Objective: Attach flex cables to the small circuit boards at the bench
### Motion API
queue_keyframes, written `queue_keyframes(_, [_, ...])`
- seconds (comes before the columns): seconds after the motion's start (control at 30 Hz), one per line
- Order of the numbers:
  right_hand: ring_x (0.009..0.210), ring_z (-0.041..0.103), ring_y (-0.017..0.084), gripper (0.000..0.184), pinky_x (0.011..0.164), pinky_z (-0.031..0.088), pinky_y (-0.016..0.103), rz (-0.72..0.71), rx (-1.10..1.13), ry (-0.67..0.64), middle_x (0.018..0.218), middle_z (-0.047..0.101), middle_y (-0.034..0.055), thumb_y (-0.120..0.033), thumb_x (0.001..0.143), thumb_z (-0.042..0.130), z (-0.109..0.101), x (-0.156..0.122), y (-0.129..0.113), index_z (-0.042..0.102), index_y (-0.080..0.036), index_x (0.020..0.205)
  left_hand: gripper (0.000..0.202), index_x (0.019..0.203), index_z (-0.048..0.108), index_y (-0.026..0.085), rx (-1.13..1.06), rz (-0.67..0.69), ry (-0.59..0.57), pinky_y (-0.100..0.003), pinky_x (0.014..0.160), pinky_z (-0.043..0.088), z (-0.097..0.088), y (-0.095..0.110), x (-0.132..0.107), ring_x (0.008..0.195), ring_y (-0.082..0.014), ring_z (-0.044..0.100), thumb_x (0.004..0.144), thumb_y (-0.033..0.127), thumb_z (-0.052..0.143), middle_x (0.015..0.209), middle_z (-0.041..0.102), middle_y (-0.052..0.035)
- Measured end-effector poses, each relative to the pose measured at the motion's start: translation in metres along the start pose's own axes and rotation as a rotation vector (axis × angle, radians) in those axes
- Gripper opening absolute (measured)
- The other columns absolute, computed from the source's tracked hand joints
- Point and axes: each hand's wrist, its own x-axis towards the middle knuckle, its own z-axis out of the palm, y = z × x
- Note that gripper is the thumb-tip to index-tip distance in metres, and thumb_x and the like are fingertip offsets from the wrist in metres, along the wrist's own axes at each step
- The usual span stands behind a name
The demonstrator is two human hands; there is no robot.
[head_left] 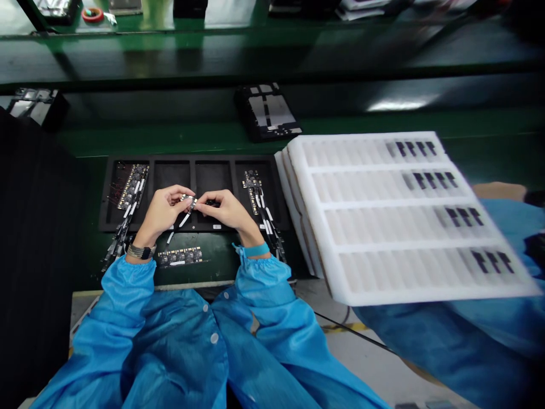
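Observation:
My left hand (165,208) and my right hand (225,209) meet over a black compartment tray (193,190). Both pinch a small circuit board (187,201) with a white ribbon tab hanging below it. The left fingers curl round the board's left end. The right fingertips press on its right end. A watch sits on my left wrist, and blue sleeves cover both arms. More small boards lie in the tray's left compartment (131,184) and right compartment (255,190). A strip of boards (181,257) rests on the green bench near my wrists.
A stack of white foam trays (383,227) with small black parts stands at the right. Another person's blue sleeve (506,267) reaches in beneath it. A black tray of parts (268,111) sits on the conveyor behind. A dark panel (34,238) fills the left.

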Motion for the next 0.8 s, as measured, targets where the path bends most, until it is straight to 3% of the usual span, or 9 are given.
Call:
queue_keyframes(0.37, [0.065, 0.059, 0.016, 0.032, 0.065, 0.045, 0.029, 0.036, -0.011, -0.017, 0.068, 0.07, 0.0024, -0.045, 0.087, 0.076, -0.0004, -0.0005, 0.0023, 0.079, -0.014, 0.084, 0.023, 0.093, 0.079, 0.015, 0.008, -0.002, -0.012, -0.03, 0.068, 0.054, -0.0007, 0.0001, -0.0007, 0.066, -0.0171, 0.069, 0.077, 0.03, 0.081, 0.07, 0.074, -0.0036])
queue_keyframes(0.57, [0.072, 0.063, 0.018, 0.038, 0.077, 0.049, 0.032, 0.043, 0.038, -0.006, 0.072, 0.073, 0.0032, -0.054, 0.087, 0.079, -0.0013, -0.0002, 0.0021, 0.079, -0.016, 0.084, 0.028, 0.091, 0.076, 0.015, -0.096, -0.04, 0.004, -0.03, 0.069, 0.054, 0.0007, -0.0006, -0.0014, 0.066, -0.0166, 0.067, 0.072, 0.033, 0.087, 0.071, 0.074, -0.0045])
queue_keyframes(0.8, [0.069, 0.058, 0.016, 0.044, 0.071, 0.045, 0.03, 0.084, 0.138, -0.005, 0.071, 0.071, 0.0027, -0.06, 0.081, 0.084, -0.001, -0.0001, 0.0038, 0.076, -0.016, 0.081, 0.029, 0.092, 0.076, 0.016, -0.097, -0.015, 0.013, -0.03, 0.069, 0.053, 0.0054, -0.0016, -0.002, 0.067, -0.0167, 0.067, 0.073, 0.034, 0.087, 0.071, 0.073, -0.0036])
